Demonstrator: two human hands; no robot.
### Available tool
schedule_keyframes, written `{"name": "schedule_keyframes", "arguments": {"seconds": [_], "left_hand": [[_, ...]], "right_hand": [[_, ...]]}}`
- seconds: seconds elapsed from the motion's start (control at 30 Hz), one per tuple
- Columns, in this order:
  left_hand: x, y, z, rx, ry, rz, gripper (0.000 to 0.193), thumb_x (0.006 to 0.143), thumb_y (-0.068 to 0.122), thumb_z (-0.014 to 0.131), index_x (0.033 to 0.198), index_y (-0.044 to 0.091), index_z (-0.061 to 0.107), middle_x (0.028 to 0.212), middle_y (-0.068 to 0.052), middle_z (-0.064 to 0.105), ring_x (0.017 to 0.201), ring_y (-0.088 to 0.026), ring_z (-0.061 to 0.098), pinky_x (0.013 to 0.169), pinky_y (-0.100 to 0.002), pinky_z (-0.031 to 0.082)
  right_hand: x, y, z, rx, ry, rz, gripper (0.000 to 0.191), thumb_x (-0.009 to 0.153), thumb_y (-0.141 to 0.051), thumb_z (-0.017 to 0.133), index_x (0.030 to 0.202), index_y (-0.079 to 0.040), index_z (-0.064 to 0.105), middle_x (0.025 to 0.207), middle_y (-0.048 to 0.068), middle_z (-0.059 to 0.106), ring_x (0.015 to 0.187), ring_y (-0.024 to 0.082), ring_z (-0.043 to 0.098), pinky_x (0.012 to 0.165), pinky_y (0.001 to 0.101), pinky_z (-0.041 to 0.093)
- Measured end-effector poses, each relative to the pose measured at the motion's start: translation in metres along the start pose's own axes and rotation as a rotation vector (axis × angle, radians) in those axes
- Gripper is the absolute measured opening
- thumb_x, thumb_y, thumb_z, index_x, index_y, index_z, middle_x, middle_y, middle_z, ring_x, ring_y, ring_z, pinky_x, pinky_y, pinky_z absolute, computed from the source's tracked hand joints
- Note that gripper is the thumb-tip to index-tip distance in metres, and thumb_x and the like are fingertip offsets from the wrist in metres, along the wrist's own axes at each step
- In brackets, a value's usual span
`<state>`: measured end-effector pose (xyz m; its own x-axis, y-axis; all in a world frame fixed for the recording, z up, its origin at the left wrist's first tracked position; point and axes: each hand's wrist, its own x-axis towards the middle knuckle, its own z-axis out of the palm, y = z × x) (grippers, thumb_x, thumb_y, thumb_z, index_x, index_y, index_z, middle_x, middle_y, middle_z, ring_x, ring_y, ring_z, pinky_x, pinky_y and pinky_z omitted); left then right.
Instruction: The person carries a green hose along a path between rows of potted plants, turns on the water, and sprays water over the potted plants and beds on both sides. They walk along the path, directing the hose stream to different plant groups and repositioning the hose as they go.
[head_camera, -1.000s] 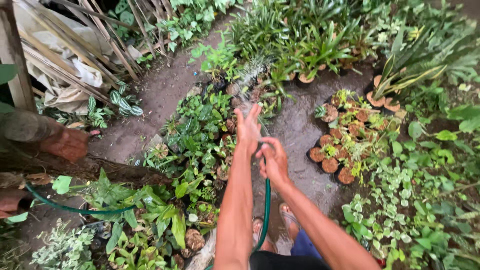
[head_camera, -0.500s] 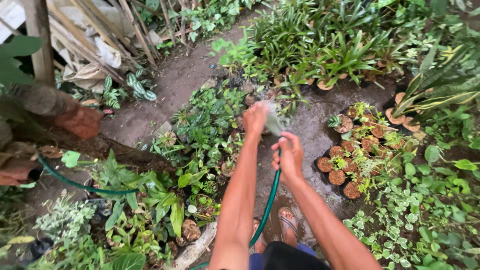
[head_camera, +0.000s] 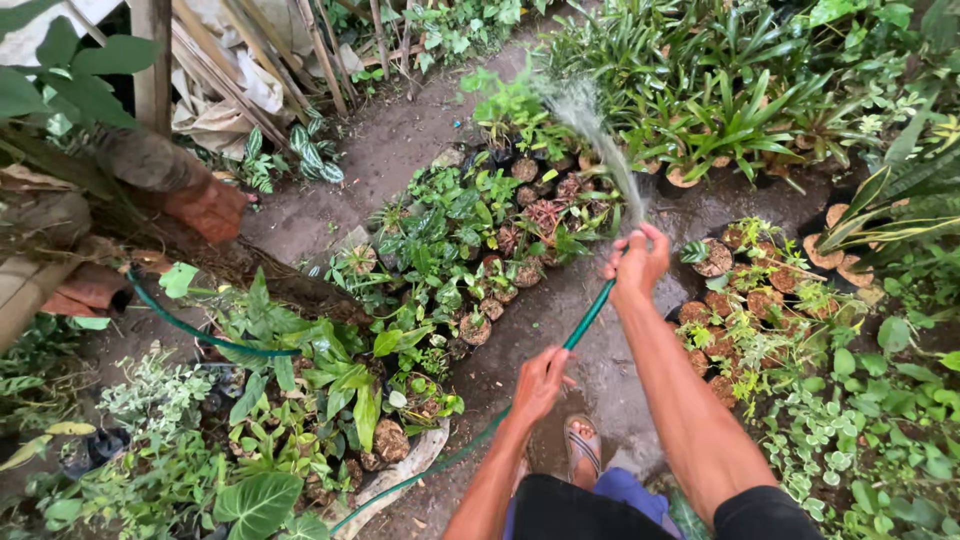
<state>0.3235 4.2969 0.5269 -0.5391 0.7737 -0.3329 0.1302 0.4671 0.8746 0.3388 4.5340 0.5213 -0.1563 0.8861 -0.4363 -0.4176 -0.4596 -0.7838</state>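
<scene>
My right hand grips the green hose at its spraying end, my left hand clasps it lower, over the wet path between potted plants.

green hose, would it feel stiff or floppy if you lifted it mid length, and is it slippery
The green hose probably feels floppy: it curves loosely along the ground past the potted plants. It likely sags between the left hand and right hand, which grip it apart. With water spray leaving its end, it may be wet and somewhat slippery.
</scene>
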Motion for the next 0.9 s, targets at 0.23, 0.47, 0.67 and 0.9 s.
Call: {"name": "schedule_keyframes", "arguments": {"seconds": [0.23,0.47,0.67,0.9], "left_hand": [[-0.020,-0.002,-0.031,-0.171,0.012,0.011,0.045,0.104,0.042,0.054,0.112,0.002,0.073,0.073,-0.013,0.065,0.049,-0.021,0.067,0.048,-0.035,0.050],[-0.093,-0.012,-0.044,-0.300,-0.023,0.079,0.041,0.104,0.039,0.055,0.102,0.002,0.075,0.074,-0.007,0.070,0.048,-0.016,0.067,0.046,-0.032,0.049],[-0.094,-0.017,-0.044,-0.351,-0.067,0.037,0.042,0.106,0.039,0.055,0.102,0.002,0.075,0.073,-0.007,0.066,0.048,-0.015,0.065,0.047,-0.031,0.048],[-0.102,-0.045,-0.036,-0.433,-0.143,0.023,0.044,0.105,0.040,0.057,0.104,0.000,0.074,0.063,0.001,0.050,0.045,-0.010,0.055,0.041,-0.028,0.047]], "right_hand": [[-0.063,0.035,-0.001,0.022,-0.382,0.634,0.036,0.102,-0.040,0.060,0.082,-0.011,0.055,0.049,-0.008,0.035,0.035,0.007,0.034,0.031,0.0240,0.028],[0.042,-0.040,0.009,-0.308,-0.206,0.143,0.019,0.102,-0.014,0.053,0.113,-0.007,0.067,0.074,0.000,0.057,0.056,0.008,0.051,0.050,0.0247,0.048],[-0.040,0.003,-0.003,-0.227,-0.218,0.069,0.027,0.109,-0.015,0.051,0.131,-0.001,0.054,0.100,0.019,0.066,0.074,0.022,0.071,0.067,0.0358,0.065],[-0.105,0.029,-0.035,-0.128,-0.026,-0.148,0.033,0.105,-0.017,0.048,0.137,-0.015,0.047,0.091,0.013,0.072,0.057,0.022,0.068,0.047,0.0362,0.058]]}}
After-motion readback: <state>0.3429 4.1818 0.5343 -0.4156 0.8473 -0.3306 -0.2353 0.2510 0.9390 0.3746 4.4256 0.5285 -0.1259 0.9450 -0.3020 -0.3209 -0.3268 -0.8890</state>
